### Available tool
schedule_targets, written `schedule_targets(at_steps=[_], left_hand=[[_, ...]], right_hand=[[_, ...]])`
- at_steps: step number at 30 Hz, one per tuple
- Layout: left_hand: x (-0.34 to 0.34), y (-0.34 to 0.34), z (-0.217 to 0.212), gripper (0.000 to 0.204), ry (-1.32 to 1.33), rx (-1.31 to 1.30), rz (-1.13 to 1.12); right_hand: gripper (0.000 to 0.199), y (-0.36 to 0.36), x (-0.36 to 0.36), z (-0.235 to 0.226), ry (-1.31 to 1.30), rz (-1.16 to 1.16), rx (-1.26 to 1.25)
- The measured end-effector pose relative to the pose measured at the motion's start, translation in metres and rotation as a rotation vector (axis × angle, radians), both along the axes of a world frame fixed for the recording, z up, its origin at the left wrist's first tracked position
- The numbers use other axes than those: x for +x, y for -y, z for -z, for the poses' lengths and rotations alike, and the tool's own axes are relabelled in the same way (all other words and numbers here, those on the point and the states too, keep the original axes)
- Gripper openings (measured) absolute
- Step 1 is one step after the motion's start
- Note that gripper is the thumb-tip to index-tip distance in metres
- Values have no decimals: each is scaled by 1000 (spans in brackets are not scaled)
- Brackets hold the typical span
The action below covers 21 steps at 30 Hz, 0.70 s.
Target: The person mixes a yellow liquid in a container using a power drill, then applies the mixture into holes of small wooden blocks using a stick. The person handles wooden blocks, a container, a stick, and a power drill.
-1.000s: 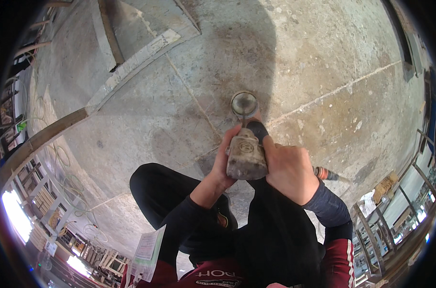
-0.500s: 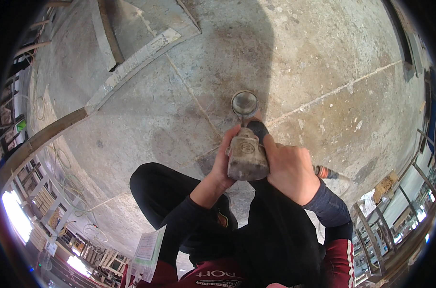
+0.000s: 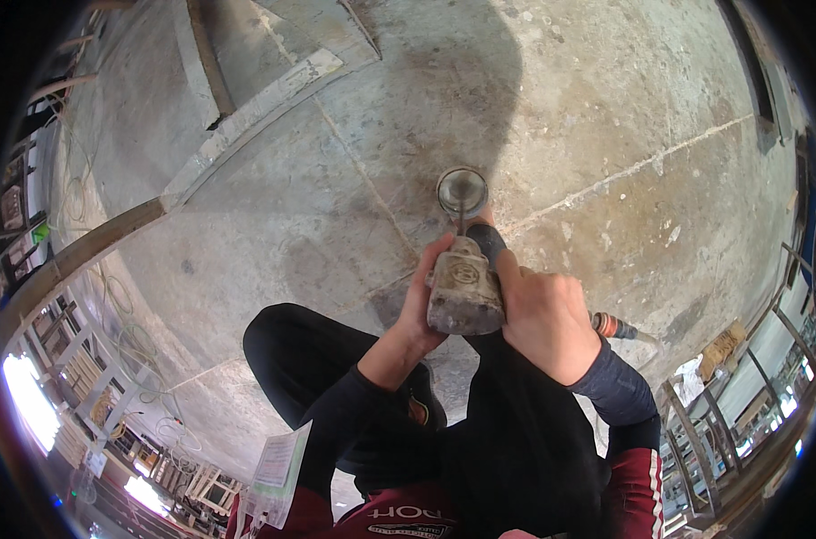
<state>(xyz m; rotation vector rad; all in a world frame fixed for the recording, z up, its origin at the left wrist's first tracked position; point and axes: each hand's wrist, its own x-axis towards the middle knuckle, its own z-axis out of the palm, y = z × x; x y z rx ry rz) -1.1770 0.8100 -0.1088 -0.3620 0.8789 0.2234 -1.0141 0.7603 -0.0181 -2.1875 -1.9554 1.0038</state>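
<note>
My two hands hold a dusty grey power drill [image 3: 465, 292], its rounded back end toward me. My left hand [image 3: 420, 301] is closed along its left side, with the fingertips near its front. At the right, my right hand [image 3: 549, 319] is wrapped around the tool's grip, which is mostly hidden. A thin rod [image 3: 463, 218] runs from the front of the drill into the opening of a small round can [image 3: 463, 190] on the floor. Beside the can, a bit of skin and a black band [image 3: 489, 239] show; I cannot tell what they belong to.
Stained concrete floor [image 3: 605, 117] surrounds me. Past my right hand lies an orange-and-black handle-shaped thing [image 3: 614, 326]. A long board frame [image 3: 255, 108] stands at the upper left, with thin hoses [image 3: 129, 346] below it. Wooden racks [image 3: 709, 431] line the right side.
The can and drill sit very slightly lower right in view, and the rod shows more plainly. My hands keep the same hold.
</note>
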Motion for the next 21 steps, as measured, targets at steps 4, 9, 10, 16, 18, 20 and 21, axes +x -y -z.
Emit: schedule_targets(at_steps=[4, 9, 10, 16, 18, 20, 21], left_hand=[[-2, -4, -5, 47, -7, 31, -23], [-3, -6, -8, 47, 30, 27, -29], [-3, -4, -6, 47, 12, 33, -10], [-1, 3, -4, 47, -35, 40, 37], [1, 1, -5, 46, 18, 11, 1], [3, -3, -6, 47, 15, 17, 5], [4, -5, -6, 47, 12, 20, 7]], right_hand=[[22, -5, -1, 1, -43, 20, 26], [19, -4, -2, 0, -20, -12, 19], [18, -3, -2, 0, -3, -25, 15], [14, -2, -1, -5, 77, -66, -41], [14, -3, -1, -5, 93, -67, -35], [14, -2, 0, -1, 91, -66, -5], [15, -2, -1, 0, 111, -76, -28]])
